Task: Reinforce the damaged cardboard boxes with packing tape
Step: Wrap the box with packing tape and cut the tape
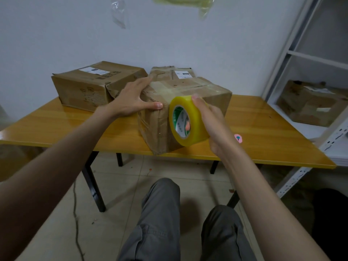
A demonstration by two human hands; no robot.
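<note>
A crumpled cardboard box stands at the front edge of the yellow table, with clear tape strips across its top. My left hand lies flat on the box's upper left corner, fingers straight, thumb pressing the front edge. My right hand grips a yellowish roll of packing tape against the box's front face, a finger showing through the roll's core. A second dented box sits at the back left. A third box lies behind the front one.
A white metal shelf stands at the right with another cardboard box on it. A small pink sticker lies on the table right of my hand. Tape scraps hang on the wall above. My knees are below the table edge.
</note>
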